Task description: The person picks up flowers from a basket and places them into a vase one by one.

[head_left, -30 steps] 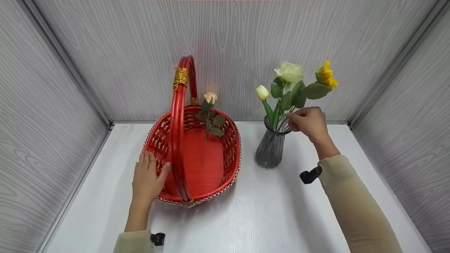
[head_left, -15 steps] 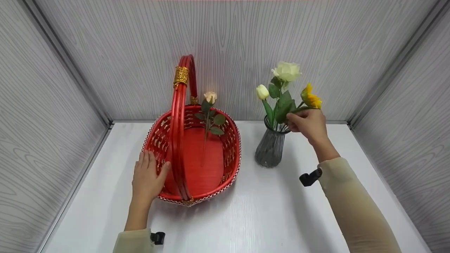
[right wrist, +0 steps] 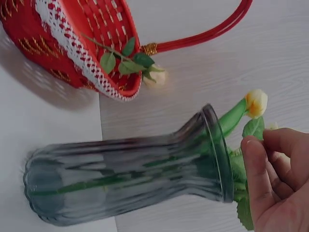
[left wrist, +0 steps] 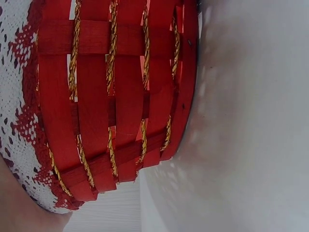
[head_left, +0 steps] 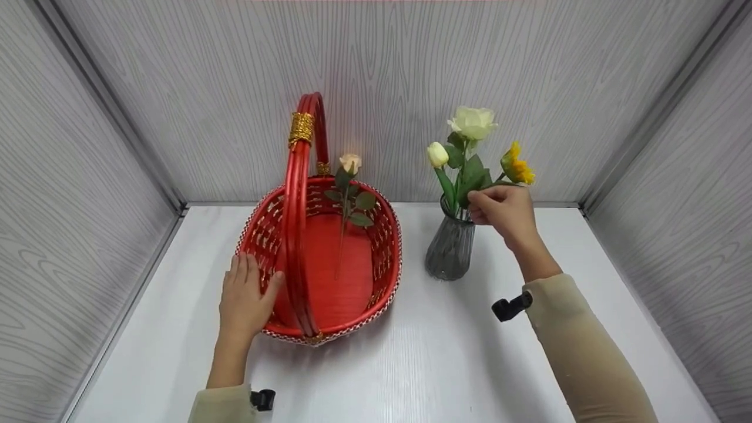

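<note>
A red woven basket (head_left: 338, 305) with a tall arched handle stands on the table. My left hand (head_left: 244, 296) rests on its left rim, fingers straight and thumb inside; the left wrist view shows the basket's woven side (left wrist: 111, 96). On the right is a grey glass vase (head_left: 450, 252) holding a cream tulip (head_left: 437, 154), a white rose (head_left: 473, 123) and a yellow sunflower (head_left: 517, 164). My right hand (head_left: 506, 211), thumb and forefinger together, pinches a flower stem just above the vase mouth, among green leaves. The stem is mostly hidden by the fingers.
A peach rose (head_left: 351, 164) leans inside the basket, its bloom over the back rim. The white table (head_left: 411, 364) is enclosed by grey wood-grain panels (head_left: 235, 64) at the back and both sides.
The sunflower has dropped lower and shifted left, and the white rose has shifted slightly left. My right hand has moved a little left, closer over the vase. The left hand stays on the basket.
</note>
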Motion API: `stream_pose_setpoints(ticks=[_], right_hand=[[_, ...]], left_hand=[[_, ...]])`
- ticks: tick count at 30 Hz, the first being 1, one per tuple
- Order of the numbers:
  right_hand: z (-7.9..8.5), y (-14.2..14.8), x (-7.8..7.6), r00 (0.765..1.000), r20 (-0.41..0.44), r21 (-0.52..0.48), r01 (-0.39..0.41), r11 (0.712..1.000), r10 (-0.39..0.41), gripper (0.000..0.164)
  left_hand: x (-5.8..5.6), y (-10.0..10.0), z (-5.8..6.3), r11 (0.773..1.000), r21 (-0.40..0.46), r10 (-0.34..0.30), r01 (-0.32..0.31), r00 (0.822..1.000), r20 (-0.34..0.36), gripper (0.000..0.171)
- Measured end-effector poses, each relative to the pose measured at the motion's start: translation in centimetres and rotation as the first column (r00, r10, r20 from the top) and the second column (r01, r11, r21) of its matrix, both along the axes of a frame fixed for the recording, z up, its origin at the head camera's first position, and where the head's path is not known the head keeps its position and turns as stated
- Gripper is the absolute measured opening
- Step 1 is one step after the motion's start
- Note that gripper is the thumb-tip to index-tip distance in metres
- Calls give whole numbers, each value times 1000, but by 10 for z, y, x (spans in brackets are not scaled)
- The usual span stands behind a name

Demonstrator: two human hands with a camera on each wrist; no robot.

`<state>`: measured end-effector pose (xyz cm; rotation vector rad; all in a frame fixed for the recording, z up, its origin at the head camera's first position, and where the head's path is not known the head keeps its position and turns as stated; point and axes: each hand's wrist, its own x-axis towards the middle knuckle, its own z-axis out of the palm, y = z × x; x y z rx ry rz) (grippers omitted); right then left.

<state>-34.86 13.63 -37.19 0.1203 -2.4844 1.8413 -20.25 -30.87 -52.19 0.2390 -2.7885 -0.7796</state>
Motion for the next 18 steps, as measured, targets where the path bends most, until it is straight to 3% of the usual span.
stream_pose_setpoints(ticks=[10, 18], right_hand=[[-12, -43, 18, 995, -16, -165, -100, 981, 99, 30], [-39, -93, 22, 983, 28, -270, -169, 948, 184, 20]], left_hand=[[1, 0, 2, 1000, -2, -1, 1, 1000, 25, 93], [1, 1, 1, 1000, -22, 2, -2, 1000, -15, 89]])
